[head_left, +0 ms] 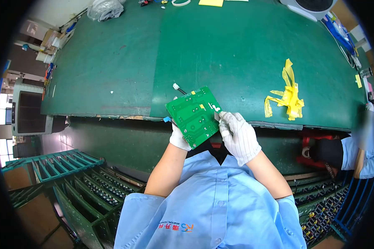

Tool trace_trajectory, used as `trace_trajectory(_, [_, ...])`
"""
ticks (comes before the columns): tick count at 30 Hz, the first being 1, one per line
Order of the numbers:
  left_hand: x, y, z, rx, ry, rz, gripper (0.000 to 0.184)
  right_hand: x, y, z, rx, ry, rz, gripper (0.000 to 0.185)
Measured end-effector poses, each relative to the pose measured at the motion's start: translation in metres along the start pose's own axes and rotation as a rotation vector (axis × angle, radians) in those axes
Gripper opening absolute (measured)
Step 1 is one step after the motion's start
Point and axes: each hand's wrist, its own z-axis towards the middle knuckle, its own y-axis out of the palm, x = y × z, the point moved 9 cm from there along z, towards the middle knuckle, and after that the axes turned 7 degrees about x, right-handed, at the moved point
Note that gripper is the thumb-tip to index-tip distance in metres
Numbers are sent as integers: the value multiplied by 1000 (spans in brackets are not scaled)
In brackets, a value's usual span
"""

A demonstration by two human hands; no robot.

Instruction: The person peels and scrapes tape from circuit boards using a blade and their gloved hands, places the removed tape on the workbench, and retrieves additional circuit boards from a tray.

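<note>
A green circuit board (pixel 191 118) is held up in front of my chest, at the table's near edge. My left hand (pixel 179 137), in a white glove, grips it from below at its lower left side, and the board hides most of the fingers. A short dark cable with a white connector (pixel 176 86) sticks out at the top, and a blue part (pixel 167 119) shows at the left edge. My right hand (pixel 237 135), in a striped white glove, is closed at the board's right edge. Its fingertips pinch a small grey flat piece (pixel 217 116) against the board; its kind is unclear.
Crumpled yellow tape (pixel 289 97) lies on the green table (pixel 220 45) to the right. A plastic bag (pixel 105 9) rests at the far left. Racks of boards (pixel 99 189) stand on both sides behind me. Another person (pixel 353 153) sits at the right.
</note>
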Motion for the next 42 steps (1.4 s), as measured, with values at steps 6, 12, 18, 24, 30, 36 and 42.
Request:
trace_trajectory(6, [-3, -16, 3, -10, -18, -101, 70, -10, 12, 9, -47, -26, -13, 19])
trace_trajectory(12, [-4, -21, -2, -64, 13, -57, 40, -11, 21, 11, -146, 31, -11, 20])
trace_trajectory(18, [-7, -22, 1, 13, -76, -206, 66, -12, 21, 14, -121, 40, -10, 12])
trace_trajectory(24, [-7, -18, 4, 3, -51, -210, 79, -9, 26, 9, -85, 119, 18, 26])
trace_trajectory(30, [-4, -19, 7, 29, -57, -117, 80, -13, 34, 14, -230, 33, -5, 43])
trace_trajectory(36, [-2, 0, 1, -40, -23, -103, 82, 12, 32, 20, -154, 58, 353, 34])
trace_trajectory(42, [0, 14, -2, 30, -11, -49, 73, 23, 6, 30, -44, 51, 244, 38])
